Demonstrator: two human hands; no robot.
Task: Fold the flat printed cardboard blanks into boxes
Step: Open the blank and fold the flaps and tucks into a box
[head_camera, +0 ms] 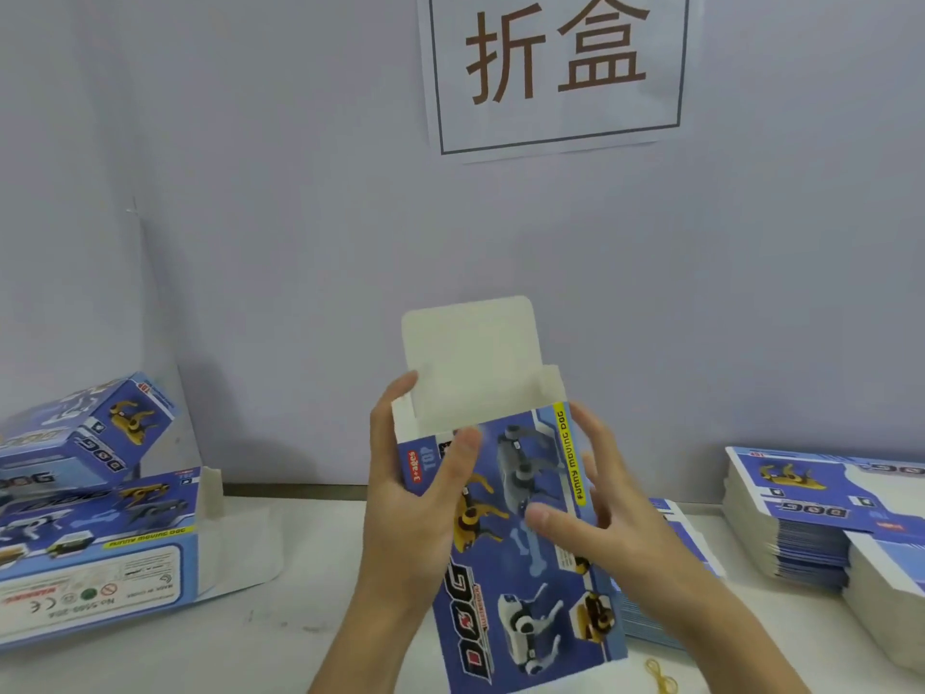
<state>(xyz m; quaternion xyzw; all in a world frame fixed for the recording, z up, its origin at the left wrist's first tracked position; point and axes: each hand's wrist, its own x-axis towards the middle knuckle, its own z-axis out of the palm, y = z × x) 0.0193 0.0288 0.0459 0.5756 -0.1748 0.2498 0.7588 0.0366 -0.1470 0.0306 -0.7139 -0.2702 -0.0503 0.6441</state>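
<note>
Already squared into a sleeve, the box (520,533) is held upright above the counter's (310,658) near edge, its white top flap (470,353) standing open. The left hand (410,493) grips the left wall, thumb across the print; the right hand (595,513) rests with loosely spread fingers on the front panel. Next, probably — tuck side tabs in, then fold that flap down, without creasing the panel. Flat blanks (801,518) wait at the counter's right edge.

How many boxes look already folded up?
3: one held in both hands, two at left, one lying on the table, another tilted on top. More may sit off-frame.
</note>
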